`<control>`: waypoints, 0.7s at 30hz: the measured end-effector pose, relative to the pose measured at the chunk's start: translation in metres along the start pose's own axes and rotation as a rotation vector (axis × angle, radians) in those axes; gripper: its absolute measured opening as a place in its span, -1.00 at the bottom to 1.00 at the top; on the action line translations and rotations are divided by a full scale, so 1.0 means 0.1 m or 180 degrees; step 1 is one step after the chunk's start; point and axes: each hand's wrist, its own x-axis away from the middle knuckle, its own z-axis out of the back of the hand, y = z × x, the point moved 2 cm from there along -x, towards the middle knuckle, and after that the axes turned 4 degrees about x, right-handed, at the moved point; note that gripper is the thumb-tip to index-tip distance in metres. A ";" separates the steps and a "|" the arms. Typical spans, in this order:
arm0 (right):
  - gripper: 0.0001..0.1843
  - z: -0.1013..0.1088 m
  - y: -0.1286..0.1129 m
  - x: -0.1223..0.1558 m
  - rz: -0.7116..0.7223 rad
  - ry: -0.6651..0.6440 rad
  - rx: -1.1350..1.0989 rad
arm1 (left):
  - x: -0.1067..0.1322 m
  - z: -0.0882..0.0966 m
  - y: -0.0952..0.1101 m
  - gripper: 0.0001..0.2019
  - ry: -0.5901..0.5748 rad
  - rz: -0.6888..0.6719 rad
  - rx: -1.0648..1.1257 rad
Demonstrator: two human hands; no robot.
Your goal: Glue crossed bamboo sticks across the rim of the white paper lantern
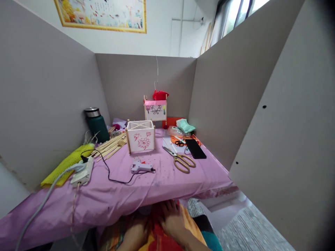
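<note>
Both hands are low in my lap, below the front edge of the table. My right hand (171,217) lies on the red and orange cloth (157,237) with its fingers stretched out and holds nothing visible. Beside it, my left hand (138,225) rests on the cloth too; its fingers are in shadow and hidden. Above them on the table lie a glue gun (138,167) and large gold-handled scissors (183,162). Farther back stands a white box-shaped lantern (141,137) with wooden sticks and red flower drawings. Behind it hangs a smaller decorated lantern (156,110).
At left are a power strip (83,172), a yellow mesh bundle (65,165), wooden sticks (111,147) and a green bottle (97,125). A black phone (195,149) and a tissue pack (185,126) lie right. Grey panels (230,76) enclose the purple-covered table (162,186).
</note>
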 end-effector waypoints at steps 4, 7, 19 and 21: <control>-0.43 -0.02 0.03 0.00 -0.0013 -0.0002 -0.0026 | -0.02 -0.01 -0.01 -0.63 -0.0058 -0.0022 0.0021; -0.42 0.00 0.03 0.01 0.0047 -0.0018 -0.0069 | -0.03 -0.01 -0.02 -0.63 -0.0079 -0.0016 0.0019; -0.70 0.15 0.07 0.01 0.0172 -0.0165 -0.0088 | -0.08 -0.23 -0.04 -0.64 -0.0659 0.0267 0.0573; -0.72 0.20 0.06 0.02 0.0229 -0.0258 -0.0084 | -0.06 -0.22 -0.02 -0.61 -0.0774 0.0252 0.0772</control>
